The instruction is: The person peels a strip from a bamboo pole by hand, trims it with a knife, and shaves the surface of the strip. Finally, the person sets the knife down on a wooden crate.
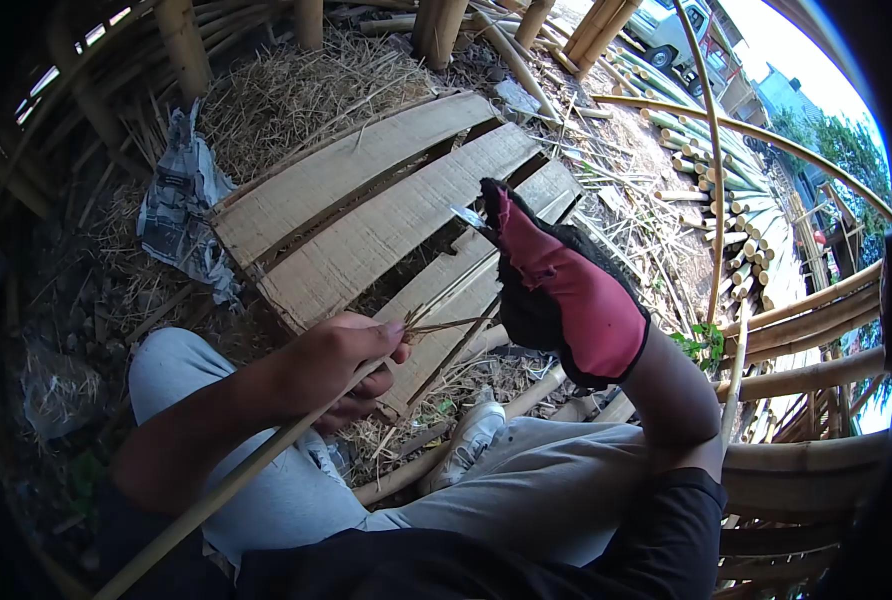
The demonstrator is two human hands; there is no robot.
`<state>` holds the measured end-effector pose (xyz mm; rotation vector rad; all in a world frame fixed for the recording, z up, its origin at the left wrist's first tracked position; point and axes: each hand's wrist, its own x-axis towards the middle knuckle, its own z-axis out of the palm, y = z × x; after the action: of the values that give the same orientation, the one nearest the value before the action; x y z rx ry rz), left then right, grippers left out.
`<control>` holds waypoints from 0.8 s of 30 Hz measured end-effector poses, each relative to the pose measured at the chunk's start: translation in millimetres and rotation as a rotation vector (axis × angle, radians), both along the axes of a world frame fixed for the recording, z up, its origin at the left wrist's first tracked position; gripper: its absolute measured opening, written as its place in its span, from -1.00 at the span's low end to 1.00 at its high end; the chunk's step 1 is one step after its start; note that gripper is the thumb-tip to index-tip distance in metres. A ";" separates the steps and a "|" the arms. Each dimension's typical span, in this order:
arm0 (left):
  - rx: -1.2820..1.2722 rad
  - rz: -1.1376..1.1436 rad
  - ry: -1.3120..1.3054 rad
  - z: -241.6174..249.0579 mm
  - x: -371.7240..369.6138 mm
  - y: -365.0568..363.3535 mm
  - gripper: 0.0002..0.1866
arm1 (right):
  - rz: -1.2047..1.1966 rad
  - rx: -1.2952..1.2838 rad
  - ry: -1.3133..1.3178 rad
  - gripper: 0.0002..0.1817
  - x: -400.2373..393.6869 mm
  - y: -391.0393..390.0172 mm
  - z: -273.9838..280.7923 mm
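My left hand (351, 370), bare, is closed around the upper end of a long bamboo stick (231, 472). The stick slants down to the lower left, past my knee. Frayed fibres and a thin bamboo sliver (454, 325) stick out of this end toward my right hand (571, 285). That hand wears a pink and black glove and is closed, with its fingers mostly hidden behind the glove's back. A short shiny blade (471, 217) shows at the glove's tip. Beneath both hands lies a slatted wooden pallet (396, 215).
Crumpled newspaper (181, 205) lies left of the pallet, with straw and shavings (296, 95) behind it. Bamboo poles (741, 240) are stacked at the right. A bent bamboo strip (766, 135) arches across the upper right. Bamboo rails (806, 380) stand close by my right elbow.
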<state>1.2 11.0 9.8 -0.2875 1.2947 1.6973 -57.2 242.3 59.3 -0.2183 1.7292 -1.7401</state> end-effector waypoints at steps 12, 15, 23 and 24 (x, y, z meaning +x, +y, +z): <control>0.079 -0.015 -0.065 -13.0 -2.8 -4.3 -0.62 | -0.275 -0.466 0.836 -0.48 -32.5 40.9 76.9; 0.073 -0.013 -0.052 -15.0 -2.0 -3.1 -0.62 | -0.385 -0.306 0.573 -0.59 -26.9 31.3 56.9; 0.123 0.021 -0.073 -21.2 2.5 -4.3 -0.49 | 0.105 0.644 0.395 -0.72 -30.4 -0.6 -8.1; 0.132 0.024 -0.067 -23.1 3.2 -4.8 -0.46 | 0.174 0.703 0.398 -0.70 -25.5 -6.2 -0.7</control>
<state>4.4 6.2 -13.3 -0.2806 1.1291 1.7701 -82.7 236.1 58.5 -0.3993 2.4119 -0.9199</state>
